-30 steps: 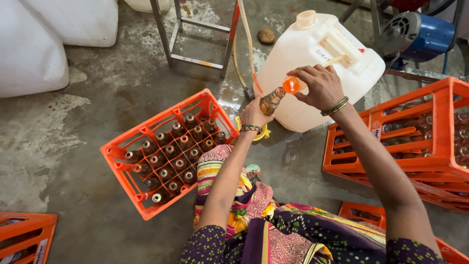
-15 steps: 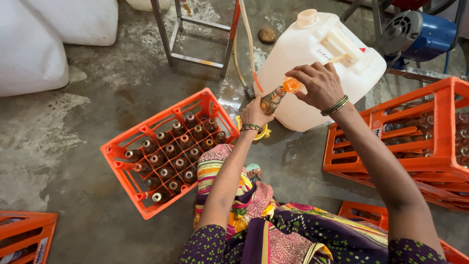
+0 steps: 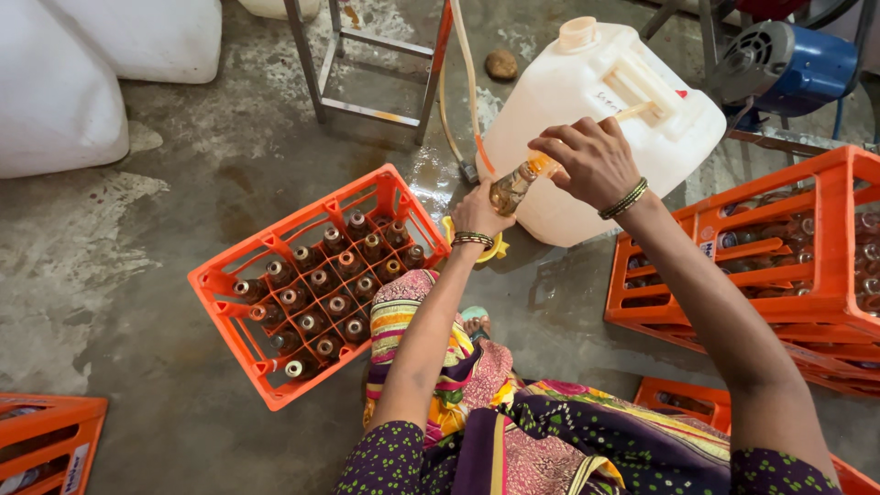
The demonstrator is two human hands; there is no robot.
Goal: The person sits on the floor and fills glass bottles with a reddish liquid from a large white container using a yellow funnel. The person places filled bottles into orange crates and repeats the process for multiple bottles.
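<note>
My left hand (image 3: 478, 214) grips a small glass bottle (image 3: 511, 187) of brown liquid by its lower part, tilted up to the right. My right hand (image 3: 588, 161) is closed over the bottle's mouth, where the end of an orange hose (image 3: 468, 101) meets it. Behind both hands stands a large white plastic jerrycan (image 3: 632, 110). An orange crate (image 3: 275, 302) holding several similar bottles sits on the floor left of my left arm.
Stacked orange crates (image 3: 816, 275) with bottles stand at right, another (image 3: 46, 440) at bottom left. A metal stand (image 3: 367, 64), white sacks (image 3: 55, 92), a blue motor (image 3: 797, 64) and a yellow ring-shaped object (image 3: 495, 247) are on the wet concrete floor.
Both hands and the bottle stay in nearly the same place; the right hand has shifted slightly over the bottle's mouth.
</note>
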